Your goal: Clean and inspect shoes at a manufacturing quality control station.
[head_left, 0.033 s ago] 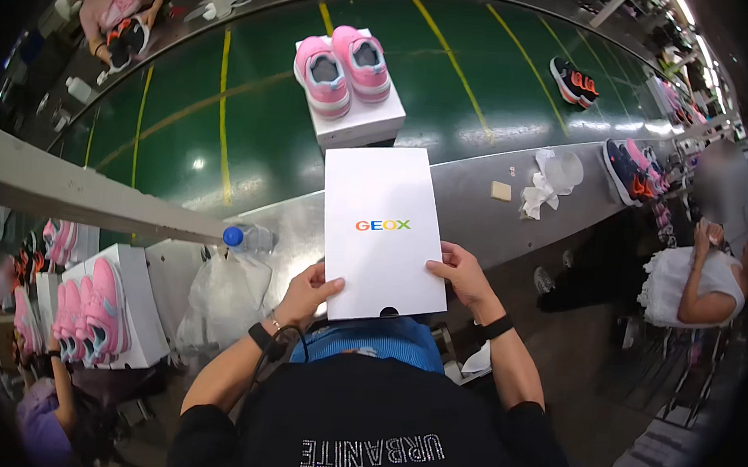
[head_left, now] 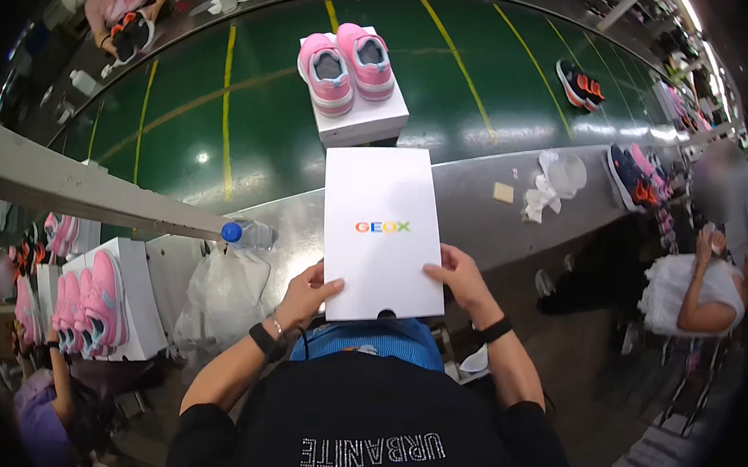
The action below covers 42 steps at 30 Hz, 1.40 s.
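Note:
A white shoe box (head_left: 380, 273) with multicoloured lettering on its lid is held in front of me, its long side pointing away. My left hand (head_left: 307, 295) grips the near left edge, thumb resting on the lid and fingers out of sight beneath. On the right edge, my right hand (head_left: 462, 279) holds it the same way. The lid lies closed, and a small dark notch shows at its near end. Just beyond the box, a pair of pink sneakers (head_left: 351, 71) stands on another white shoe box (head_left: 360, 124).
A green conveyor belt (head_left: 182, 129) with yellow lines runs behind a metal ledge (head_left: 472, 193). A blue-capped bottle (head_left: 248, 234) and plastic bag (head_left: 224, 288) are at left, near pink shoes (head_left: 105, 301) and a beam (head_left: 91, 183). Crumpled paper (head_left: 539, 197) lies right. Co-workers sit around.
My hands and the held box stay nearly in place. The view has shifted very slightly, and the person in purple at lower left has moved a little.

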### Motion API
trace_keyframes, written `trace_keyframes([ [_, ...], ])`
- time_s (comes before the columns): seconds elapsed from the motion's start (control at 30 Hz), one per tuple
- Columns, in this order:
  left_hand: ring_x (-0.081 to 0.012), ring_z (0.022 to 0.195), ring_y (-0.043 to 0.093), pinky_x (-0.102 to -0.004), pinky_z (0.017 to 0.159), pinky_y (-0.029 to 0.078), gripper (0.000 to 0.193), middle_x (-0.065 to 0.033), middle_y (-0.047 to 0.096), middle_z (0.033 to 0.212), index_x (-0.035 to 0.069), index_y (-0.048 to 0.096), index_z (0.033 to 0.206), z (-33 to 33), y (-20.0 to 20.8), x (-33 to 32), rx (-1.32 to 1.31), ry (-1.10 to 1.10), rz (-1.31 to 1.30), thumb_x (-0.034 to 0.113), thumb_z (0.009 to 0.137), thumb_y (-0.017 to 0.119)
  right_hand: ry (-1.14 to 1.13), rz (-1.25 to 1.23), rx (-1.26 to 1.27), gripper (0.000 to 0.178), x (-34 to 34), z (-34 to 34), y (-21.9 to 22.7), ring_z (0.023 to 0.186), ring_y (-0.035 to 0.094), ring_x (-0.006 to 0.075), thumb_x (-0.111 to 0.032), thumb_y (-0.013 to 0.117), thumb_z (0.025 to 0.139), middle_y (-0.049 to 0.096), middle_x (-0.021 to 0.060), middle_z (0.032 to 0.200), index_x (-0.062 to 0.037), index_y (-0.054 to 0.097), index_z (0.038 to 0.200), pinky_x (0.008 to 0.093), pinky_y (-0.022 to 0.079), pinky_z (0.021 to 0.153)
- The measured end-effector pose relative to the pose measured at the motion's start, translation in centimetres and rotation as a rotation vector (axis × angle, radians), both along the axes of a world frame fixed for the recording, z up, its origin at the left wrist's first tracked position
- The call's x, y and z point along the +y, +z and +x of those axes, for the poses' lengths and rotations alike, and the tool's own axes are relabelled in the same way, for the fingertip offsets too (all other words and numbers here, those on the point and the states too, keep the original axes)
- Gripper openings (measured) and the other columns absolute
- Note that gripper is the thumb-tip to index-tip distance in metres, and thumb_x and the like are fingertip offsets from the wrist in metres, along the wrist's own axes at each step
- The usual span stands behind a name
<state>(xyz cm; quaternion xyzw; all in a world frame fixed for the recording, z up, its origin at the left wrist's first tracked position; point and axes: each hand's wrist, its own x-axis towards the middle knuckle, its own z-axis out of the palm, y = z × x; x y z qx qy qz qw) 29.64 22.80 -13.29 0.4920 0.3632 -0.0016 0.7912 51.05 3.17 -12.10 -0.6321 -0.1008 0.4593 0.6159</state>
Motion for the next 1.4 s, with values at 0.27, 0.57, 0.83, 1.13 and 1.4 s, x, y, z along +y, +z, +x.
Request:
trace_keyframes([
  [0.27, -0.0131, 0.082, 0.057, -0.0245, 0.074, 0.046, 0.049, -0.01, 0.059, 0.095, -0.005, 0.049, 0.117, 1.1, 3.5, -3.5, 0.076, 0.08, 0.113, 0.018, 0.077, 0.067, 0.084, -0.014, 0.009, 0.062, -1.6, 3.0, 0.9, 0.083, 0.053, 0.0141, -0.01, 0.072, 0.071, 0.054, 0.011, 0.095, 0.0069, 0.039, 0.12, 0.0259, 0.046, 0.074],
  [0.57, -0.0139, 0.096, 0.052, -0.0274, 0.083, 0.043, 0.054, -0.0096, 0.055, 0.106, -0.005, 0.044, 0.12, 5.6, 11.6, -4.0, -0.083, 0.157, 0.262, 0.02, 0.077, 0.066, 0.107, 0.178, -0.002, 0.063, -0.3, 8.3, 6.8, 0.09, 0.055, 0.0167, -0.012, 0.07, 0.073, 0.055, 0.0135, 0.101, 0.0073, 0.037, 0.122, 0.0281, 0.046, 0.08],
  [0.83, -0.0232, 0.11, 0.045, -0.0337, 0.092, 0.038, 0.058, -0.01, 0.046, 0.117, 0.006, 0.036, 0.129, 9.4, 13.3, -5.0, -0.161, -0.105, 0.855, 0.023, 0.08, 0.06, -0.039, 0.376, 0.147, 0.046, -9.0, 16.8, 7.0, 0.098, 0.055, 0.0201, -0.019, 0.048, 0.084, 0.053, 0.0136, 0.11, 0.0054, 0.039, 0.121, 0.0295, 0.045, 0.085],
  [1.13, -0.0319, 0.117, 0.036, -0.0538, 0.095, 0.027, 0.018, -0.0119, 0.044, 0.122, 0.008, 0.059, 0.088, 6.6, 1.1, -4.7, 0.317, -0.753, 1.768, 0.009, 0.07, 0.055, -0.206, 0.118, 0.067, 0.041, -11.8, 20.6, -6.6, 0.098, 0.052, 0.0191, -0.01, 0.051, 0.082, 0.053, 0.0119, 0.11, 0.0057, 0.042, 0.12, 0.0292, 0.041, 0.085],
  [1.4, -0.0332, 0.107, 0.044, -0.0393, 0.089, 0.038, 0.022, -0.0154, 0.046, 0.116, 0.01, 0.06, 0.083, 14.3, 7.9, -7.0, -0.286, -0.105, 1.665, 0.0, 0.063, 0.063, -0.041, -0.258, -0.721, 0.058, -9.7, 18.2, -4.5, 0.109, 0.046, 0.0243, -0.014, 0.062, 0.075, 0.048, 0.0153, 0.119, 0.0023, 0.038, 0.126, 0.0325, 0.038, 0.091],
])
